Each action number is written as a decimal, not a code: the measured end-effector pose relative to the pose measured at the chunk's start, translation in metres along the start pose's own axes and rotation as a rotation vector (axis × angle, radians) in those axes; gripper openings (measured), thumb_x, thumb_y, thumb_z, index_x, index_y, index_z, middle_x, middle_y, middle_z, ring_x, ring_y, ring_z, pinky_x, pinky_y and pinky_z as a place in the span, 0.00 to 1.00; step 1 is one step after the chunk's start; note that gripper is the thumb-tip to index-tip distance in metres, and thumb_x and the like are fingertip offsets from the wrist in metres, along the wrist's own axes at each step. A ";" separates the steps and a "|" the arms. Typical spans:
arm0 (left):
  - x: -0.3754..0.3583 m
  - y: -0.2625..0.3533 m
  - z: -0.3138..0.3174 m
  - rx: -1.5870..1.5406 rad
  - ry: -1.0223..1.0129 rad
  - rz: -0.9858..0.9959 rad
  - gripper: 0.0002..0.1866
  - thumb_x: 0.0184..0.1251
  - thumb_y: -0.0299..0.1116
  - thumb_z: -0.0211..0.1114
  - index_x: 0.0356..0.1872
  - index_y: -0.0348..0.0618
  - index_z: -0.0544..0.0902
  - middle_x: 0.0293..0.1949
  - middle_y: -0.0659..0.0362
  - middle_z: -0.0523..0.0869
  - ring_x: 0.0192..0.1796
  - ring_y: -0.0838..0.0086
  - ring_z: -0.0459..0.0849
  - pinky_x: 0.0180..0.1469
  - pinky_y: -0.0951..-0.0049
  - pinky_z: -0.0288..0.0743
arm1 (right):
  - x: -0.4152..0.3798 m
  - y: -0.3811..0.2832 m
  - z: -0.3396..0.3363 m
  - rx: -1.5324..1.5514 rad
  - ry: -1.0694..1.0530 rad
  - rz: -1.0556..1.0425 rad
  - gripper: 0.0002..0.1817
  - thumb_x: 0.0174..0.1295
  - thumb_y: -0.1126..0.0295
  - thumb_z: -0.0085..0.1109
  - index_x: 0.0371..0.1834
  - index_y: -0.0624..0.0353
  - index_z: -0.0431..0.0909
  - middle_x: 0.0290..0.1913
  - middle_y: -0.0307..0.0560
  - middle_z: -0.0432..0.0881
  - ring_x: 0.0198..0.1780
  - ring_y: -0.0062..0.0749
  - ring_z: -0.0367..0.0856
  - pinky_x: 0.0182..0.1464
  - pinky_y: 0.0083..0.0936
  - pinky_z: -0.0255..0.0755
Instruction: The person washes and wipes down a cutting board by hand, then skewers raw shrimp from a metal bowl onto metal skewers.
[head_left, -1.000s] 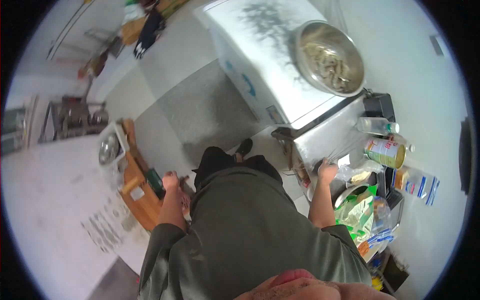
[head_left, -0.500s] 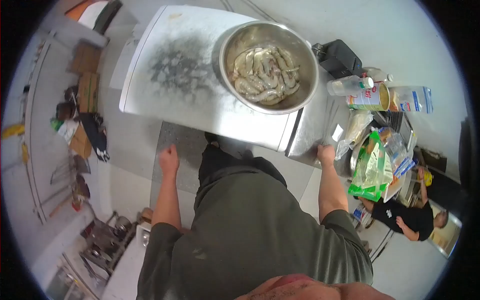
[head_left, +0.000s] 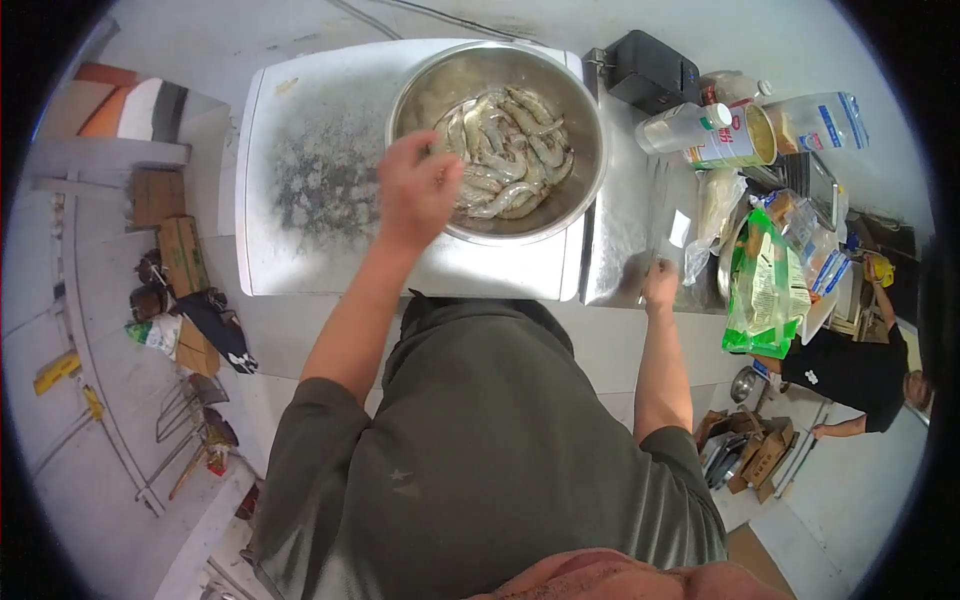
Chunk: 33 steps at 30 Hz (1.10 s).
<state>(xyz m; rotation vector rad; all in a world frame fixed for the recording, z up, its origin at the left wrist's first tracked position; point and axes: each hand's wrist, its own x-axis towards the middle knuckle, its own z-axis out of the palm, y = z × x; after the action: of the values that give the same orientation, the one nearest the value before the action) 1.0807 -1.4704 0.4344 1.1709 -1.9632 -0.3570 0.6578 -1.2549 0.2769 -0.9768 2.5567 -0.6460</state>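
Several raw shrimp (head_left: 520, 150) lie in a large steel bowl (head_left: 587, 165) on a white worktop (head_left: 330, 250) with grey stains. Over the bowl's left rim is my left hand (head_left: 418, 190), its fingers loosely curled and apart, with nothing visible in them. My right hand (head_left: 660, 283) is closed at the front edge of the steel counter (head_left: 625, 240), just below a small white paper (head_left: 680, 228). What its fingers hold, if anything, is too small to make out.
On the right stand a black box (head_left: 652, 72), a clear bottle (head_left: 680, 128), a can (head_left: 745, 137) and a green bag (head_left: 765, 285). Another person in a black shirt (head_left: 845, 375) is at the far right. Cardboard boxes (head_left: 182, 255) are at the left.
My left hand has risen from beside the worktop to the bowl's left rim, and its fingers have loosened. My right hand remains at the steel counter's edge. The view has shifted.
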 end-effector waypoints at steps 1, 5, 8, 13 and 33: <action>0.001 0.004 0.015 0.037 -0.088 0.040 0.10 0.54 0.34 0.69 0.35 0.42 0.83 0.46 0.52 0.78 0.48 0.58 0.77 0.52 0.62 0.71 | -0.002 0.005 0.002 0.061 -0.043 0.028 0.16 0.60 0.67 0.49 0.40 0.72 0.76 0.33 0.63 0.82 0.37 0.50 0.82 0.42 0.35 0.73; 0.019 0.031 0.063 0.136 -0.667 -0.297 0.16 0.60 0.44 0.63 0.36 0.40 0.83 0.39 0.51 0.84 0.44 0.55 0.82 0.48 0.58 0.74 | -0.024 -0.016 -0.010 0.368 -0.172 0.294 0.12 0.60 0.71 0.50 0.36 0.72 0.76 0.27 0.53 0.81 0.29 0.33 0.81 0.32 0.27 0.72; 0.022 0.034 0.092 0.380 -0.900 -0.404 0.21 0.62 0.49 0.59 0.37 0.39 0.84 0.39 0.48 0.85 0.44 0.54 0.83 0.47 0.56 0.76 | -0.034 -0.030 -0.022 0.523 -0.253 0.357 0.07 0.60 0.73 0.51 0.37 0.67 0.74 0.25 0.41 0.76 0.21 0.20 0.72 0.22 0.18 0.64; 0.028 0.031 0.109 0.415 -0.929 -0.620 0.26 0.63 0.54 0.57 0.40 0.36 0.84 0.42 0.44 0.85 0.46 0.53 0.83 0.49 0.58 0.77 | -0.043 -0.020 -0.019 0.630 -0.168 0.297 0.08 0.61 0.73 0.50 0.37 0.67 0.74 0.25 0.39 0.75 0.23 0.18 0.69 0.25 0.16 0.63; 0.032 0.015 0.148 0.215 -0.448 -0.752 0.22 0.49 0.41 0.69 0.40 0.32 0.81 0.41 0.44 0.84 0.46 0.54 0.83 0.49 0.62 0.76 | -0.084 -0.094 -0.055 0.831 -0.112 -0.057 0.05 0.67 0.72 0.52 0.39 0.63 0.69 0.28 0.37 0.75 0.27 0.15 0.70 0.30 0.14 0.66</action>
<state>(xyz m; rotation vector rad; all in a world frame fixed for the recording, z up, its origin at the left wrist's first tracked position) 0.9522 -1.5116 0.3645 2.1075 -1.8770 -0.8683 0.7437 -1.2427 0.3836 -0.7428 1.8543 -1.4503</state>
